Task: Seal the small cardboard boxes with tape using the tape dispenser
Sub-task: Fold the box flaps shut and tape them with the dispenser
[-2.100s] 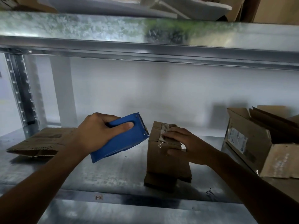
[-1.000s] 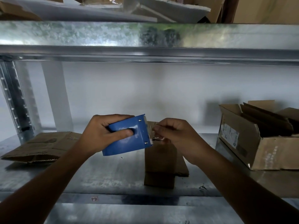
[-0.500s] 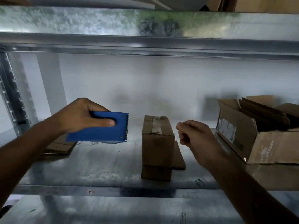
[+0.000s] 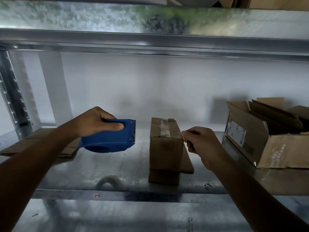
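A galvanised steel shelf [image 4: 100,168] spans the view, with a 2nd shelf [image 4: 150,39] overhead; at the right end sits an open carton [image 4: 274,148], flaps up, with a white label [image 4: 235,133] on its near side; at the left end lies flattened cardboard [image 4: 33,143], partly behind the left forearm.

The small cardboard box [image 4: 165,148] stands mid-shelf on a flat cardboard scrap [image 4: 187,164]; its long axis runs away from the viewer, its top faces up, and 1 strip of tape [image 4: 164,126] runs lengthwise along that top and over the near edge.

The blue tape dispenser [image 4: 113,139] hangs above the shelf, left of the box and apart from it; its long axis runs left to right, the toothed cutter at its right end points at the box, and the round roll housing bulges downward.

The left hand [image 4: 95,121] grips the dispenser from above, fingers wrapped over the top, thumb pressed along the near face.

The right hand [image 4: 202,143] is curled closed, thumb against forefinger, its fingertips [image 4: 184,133] right at the box's upper right edge; nothing shows between them, and whether they touch the cardboard I cannot tell.
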Demonstrator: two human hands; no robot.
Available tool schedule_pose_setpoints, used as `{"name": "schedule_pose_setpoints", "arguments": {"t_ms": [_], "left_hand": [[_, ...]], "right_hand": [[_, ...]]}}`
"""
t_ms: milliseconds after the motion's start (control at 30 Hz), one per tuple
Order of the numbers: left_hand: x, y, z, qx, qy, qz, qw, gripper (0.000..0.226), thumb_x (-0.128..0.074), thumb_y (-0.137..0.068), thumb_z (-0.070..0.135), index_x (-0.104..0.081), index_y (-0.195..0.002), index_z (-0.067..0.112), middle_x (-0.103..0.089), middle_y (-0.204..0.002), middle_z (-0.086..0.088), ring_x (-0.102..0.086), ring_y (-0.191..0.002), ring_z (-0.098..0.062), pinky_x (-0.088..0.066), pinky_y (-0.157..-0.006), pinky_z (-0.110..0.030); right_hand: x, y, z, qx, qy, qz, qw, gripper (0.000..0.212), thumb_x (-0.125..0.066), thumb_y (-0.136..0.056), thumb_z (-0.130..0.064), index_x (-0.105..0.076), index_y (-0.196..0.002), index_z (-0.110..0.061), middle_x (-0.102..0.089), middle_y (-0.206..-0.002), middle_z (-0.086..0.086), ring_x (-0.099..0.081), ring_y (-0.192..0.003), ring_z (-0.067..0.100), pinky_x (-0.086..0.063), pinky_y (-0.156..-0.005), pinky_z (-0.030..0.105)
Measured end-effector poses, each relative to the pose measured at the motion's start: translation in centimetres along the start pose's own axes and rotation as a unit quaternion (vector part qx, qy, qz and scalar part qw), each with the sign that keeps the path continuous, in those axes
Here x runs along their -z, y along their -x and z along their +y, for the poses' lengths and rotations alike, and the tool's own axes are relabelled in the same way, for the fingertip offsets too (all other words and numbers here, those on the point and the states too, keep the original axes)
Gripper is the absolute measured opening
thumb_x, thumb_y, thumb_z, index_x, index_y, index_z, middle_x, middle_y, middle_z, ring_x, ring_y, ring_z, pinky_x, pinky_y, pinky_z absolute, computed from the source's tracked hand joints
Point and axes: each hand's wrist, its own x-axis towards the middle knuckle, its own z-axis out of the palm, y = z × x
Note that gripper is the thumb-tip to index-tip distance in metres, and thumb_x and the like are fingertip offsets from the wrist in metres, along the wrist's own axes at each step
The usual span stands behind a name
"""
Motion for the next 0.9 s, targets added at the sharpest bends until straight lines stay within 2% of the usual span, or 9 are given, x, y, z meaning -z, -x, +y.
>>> {"name": "schedule_pose_setpoints", "arguments": {"t_ms": [100, 167, 267, 367, 467, 600, 800, 833, 900], "left_hand": [[-0.4, -0.4, -0.4, 0.007, -0.008, 0.006, 1.0, 0.063, -0.075, -0.065, 0.078, -0.082, -0.089, 0.019, -0.076, -0.081, -0.008, -0.072, -0.076, -0.029, -0.049, -0.068, -0.032], [-0.4, -0.5, -0.4, 0.009, -0.013, -0.001, 1.0, 0.071, -0.073, -0.058, 0.082, -0.082, -0.09, 0.02, -0.076, -0.082, -0.008, -0.072, -0.08, -0.03, -0.05, -0.069, -0.033], [-0.5, -0.6, -0.4, 0.012, -0.015, -0.01, 1.0, 0.08, -0.07, -0.048, 0.09, -0.082, -0.091, 0.023, -0.077, -0.082, -0.003, -0.074, -0.079, -0.024, -0.053, -0.07, -0.034], [-0.6, -0.7, -0.7, 0.014, -0.019, -0.004, 1.0, 0.068, -0.072, -0.052, 0.082, -0.082, -0.089, 0.026, -0.078, -0.083, 0.0, -0.074, -0.081, -0.023, -0.054, -0.073, -0.035], [-0.9, -0.8, -0.6, 0.013, -0.015, -0.007, 1.0, 0.084, -0.069, -0.041, 0.095, -0.082, -0.089, 0.027, -0.078, -0.082, 0.0, -0.075, -0.079, -0.021, -0.055, -0.072, -0.034], [-1.3, -0.9, -0.6, 0.004, -0.013, 0.004, 1.0, 0.069, -0.074, -0.057, 0.083, -0.082, -0.088, 0.022, -0.076, -0.081, -0.005, -0.073, -0.082, -0.03, -0.052, -0.07, -0.034], [-1.2, -0.8, -0.3, -0.001, -0.011, -0.004, 1.0, 0.068, -0.072, -0.058, 0.085, -0.082, -0.086, 0.024, -0.076, -0.079, -0.002, -0.073, -0.075, -0.024, -0.051, -0.066, -0.03], [-1.1, -0.8, -0.3, -0.002, -0.009, -0.003, 1.0, 0.075, -0.07, -0.052, 0.09, -0.082, -0.086, 0.024, -0.076, -0.078, -0.002, -0.073, -0.073, -0.022, -0.051, -0.064, -0.028], [-1.1, -0.8, -0.3, -0.001, -0.009, -0.005, 1.0, 0.083, -0.066, -0.043, 0.096, -0.082, -0.085, 0.026, -0.076, -0.077, -0.001, -0.072, -0.068, -0.016, -0.051, -0.061, -0.024]], "right_hand": [[-0.2, -0.1, 0.3, 0.03, 0.051, 0.024, 0.998, 0.016, -0.066, -0.092, -0.012, -0.072, -0.079, -0.007, -0.064, -0.062, 0.004, -0.055, -0.056, 0.012, -0.049, -0.061, 0.032], [-0.2, 0.0, 0.6, 0.045, 0.086, 0.034, 0.995, 0.014, -0.065, -0.092, -0.014, -0.072, -0.08, -0.011, -0.067, -0.069, 0.005, -0.059, -0.063, 0.015, -0.051, -0.065, 0.033], [-0.5, 0.1, 0.8, 0.061, 0.122, 0.051, 0.989, 0.01, -0.064, -0.093, -0.017, -0.07, -0.085, -0.014, -0.068, -0.078, 0.003, -0.063, -0.071, 0.017, -0.054, -0.07, 0.034], [-1.1, 0.2, 1.0, 0.055, 0.115, 0.047, 0.991, 0.009, -0.065, -0.094, -0.02, -0.068, -0.089, -0.014, -0.068, -0.08, 0.003, -0.064, -0.074, 0.018, -0.056, -0.074, 0.036], [-0.8, 0.1, 0.9, 0.03, 0.08, 0.042, 0.995, 0.011, -0.065, -0.096, -0.019, -0.069, -0.088, -0.012, -0.068, -0.073, 0.006, -0.062, -0.065, 0.017, -0.057, -0.072, 0.037], [-0.1, 0.1, 0.6, -0.007, 0.031, 0.01, 0.999, 0.012, -0.064, -0.097, -0.017, -0.069, -0.092, -0.008, -0.065, -0.066, 0.005, -0.06, -0.062, 0.018, -0.058, -0.074, 0.041], [-0.3, 0.6, 1.1, 0.025, 0.052, 0.02, 0.998, 0.009, -0.064, -0.097, -0.015, -0.066, -0.098, -0.006, -0.065, -0.067, 0.008, -0.06, -0.059, 0.018, -0.06, -0.073, 0.046], [-0.1, 0.5, 1.0, 0.023, 0.039, 0.017, 0.999, 0.011, -0.066, -0.096, -0.014, -0.063, -0.103, -0.007, -0.065, -0.067, 0.009, -0.06, -0.06, 0.019, -0.06, -0.074, 0.047], [0.4, 0.2, 1.0, 0.0, -0.005, 0.009, 1.0, 0.034, -0.073, -0.091, -0.012, -0.05, -0.116, -0.015, -0.065, -0.069, 0.01, -0.06, -0.062, 0.02, -0.06, -0.074, 0.047]]}}
